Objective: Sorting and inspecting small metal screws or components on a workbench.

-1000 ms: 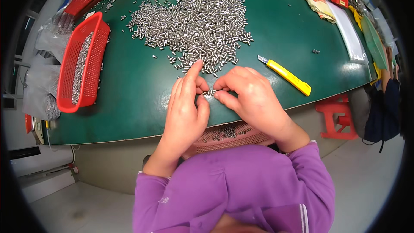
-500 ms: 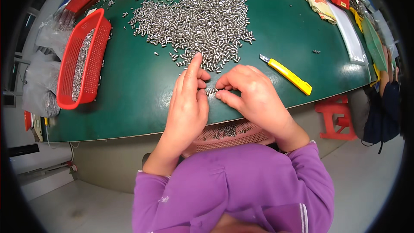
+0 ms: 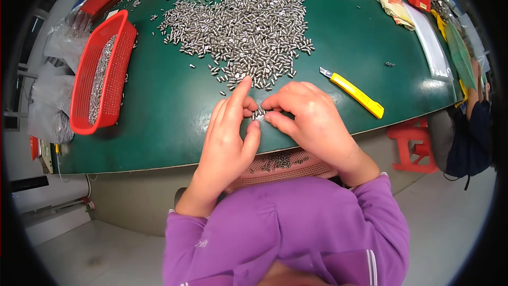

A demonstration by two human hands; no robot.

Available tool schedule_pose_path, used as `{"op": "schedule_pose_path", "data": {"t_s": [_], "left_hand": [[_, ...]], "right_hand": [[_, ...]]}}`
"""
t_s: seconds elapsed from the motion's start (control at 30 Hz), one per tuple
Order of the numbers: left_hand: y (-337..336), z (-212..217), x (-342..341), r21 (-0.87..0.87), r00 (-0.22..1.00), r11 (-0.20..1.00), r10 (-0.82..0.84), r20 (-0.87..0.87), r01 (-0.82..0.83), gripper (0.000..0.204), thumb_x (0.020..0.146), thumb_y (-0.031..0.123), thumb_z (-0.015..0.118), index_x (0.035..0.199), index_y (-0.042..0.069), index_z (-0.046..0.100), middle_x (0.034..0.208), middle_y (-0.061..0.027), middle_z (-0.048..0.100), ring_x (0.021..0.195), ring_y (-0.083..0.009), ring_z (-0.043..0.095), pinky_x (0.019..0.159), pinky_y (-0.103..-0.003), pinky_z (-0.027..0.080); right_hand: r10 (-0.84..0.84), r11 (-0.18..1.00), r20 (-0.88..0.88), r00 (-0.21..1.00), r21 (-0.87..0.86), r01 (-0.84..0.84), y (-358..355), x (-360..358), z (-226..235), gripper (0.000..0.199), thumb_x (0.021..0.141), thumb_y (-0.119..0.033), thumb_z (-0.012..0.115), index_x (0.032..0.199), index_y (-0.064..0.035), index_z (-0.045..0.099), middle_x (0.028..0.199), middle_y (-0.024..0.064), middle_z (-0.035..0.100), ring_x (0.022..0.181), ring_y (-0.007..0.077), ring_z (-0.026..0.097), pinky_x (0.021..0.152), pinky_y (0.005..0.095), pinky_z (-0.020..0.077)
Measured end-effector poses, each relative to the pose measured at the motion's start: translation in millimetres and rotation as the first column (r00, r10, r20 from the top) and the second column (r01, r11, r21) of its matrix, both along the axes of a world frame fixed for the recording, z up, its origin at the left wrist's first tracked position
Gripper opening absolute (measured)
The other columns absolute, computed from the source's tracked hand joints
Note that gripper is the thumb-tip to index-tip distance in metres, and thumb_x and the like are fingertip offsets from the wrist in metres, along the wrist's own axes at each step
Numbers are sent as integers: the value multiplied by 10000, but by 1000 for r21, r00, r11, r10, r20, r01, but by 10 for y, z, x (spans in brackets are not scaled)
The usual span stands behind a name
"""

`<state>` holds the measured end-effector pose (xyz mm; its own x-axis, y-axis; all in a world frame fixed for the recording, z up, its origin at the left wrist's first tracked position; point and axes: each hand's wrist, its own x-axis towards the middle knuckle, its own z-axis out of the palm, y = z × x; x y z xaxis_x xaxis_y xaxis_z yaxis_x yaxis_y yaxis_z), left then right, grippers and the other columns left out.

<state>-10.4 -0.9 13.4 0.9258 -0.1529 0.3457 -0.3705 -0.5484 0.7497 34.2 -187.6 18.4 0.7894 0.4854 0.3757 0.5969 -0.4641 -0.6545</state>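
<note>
Several small silver metal pins [image 3: 258, 113] stand in a short row on the green table between my two hands. My right hand [image 3: 309, 111] pinches the right end of the row between thumb and fingers. On the other side, my left hand [image 3: 227, 132] has its index finger stretched forward and its thumb held apart, with its fingertips close to the row's left end. Whether they touch the pins, I cannot tell. Just beyond the fingertips spreads a large heap of the same metal pins [image 3: 243, 26].
At the left stands a red perforated basket [image 3: 119, 95] with more pins. A yellow utility knife [image 3: 354, 94], blade out, lies to the right. Below the table edge sits a pink basket [image 3: 286, 176] holding pins. A red stool [image 3: 414, 145] is at the right.
My left index finger has drawn back slightly from the heap, and my left thumb has moved away from the other fingers. The right hand keeps its pinch, almost in place.
</note>
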Motion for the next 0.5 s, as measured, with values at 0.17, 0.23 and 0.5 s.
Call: {"op": "schedule_pose_path", "data": {"t_s": [0.17,0.23,0.5], "left_hand": [[25,-45,19,-13,1000,1000,5,1,-5,686,833,-94,611,1489,19,443,1021,-124,625,958,-272,607,855,-395,513],[28,-58,19,-19,1000,1000,12,2,-12,677,836,-93,612,1484,22,452,1013,-119,629,947,-268,609,847,-391,516],[13,-71,20,-28,999,999,33,24,-33,648,844,-92,633,1462,21,479,1001,-113,640,920,-256,612,834,-378,521]], "right_hand": [[-4,1000,13,1000,-11,4,21,2,-2,150,799,-90,743,937,-58,693,897,88,649,875,317,625,783,423,517],[-24,1000,7,1000,19,24,39,1,12,156,791,-64,765,934,-69,702,824,62,650,806,271,643,790,395,503],[-31,999,34,999,11,30,39,15,-18,117,803,-95,733,915,-73,710,870,82,655,835,310,637,744,420,531]]}}
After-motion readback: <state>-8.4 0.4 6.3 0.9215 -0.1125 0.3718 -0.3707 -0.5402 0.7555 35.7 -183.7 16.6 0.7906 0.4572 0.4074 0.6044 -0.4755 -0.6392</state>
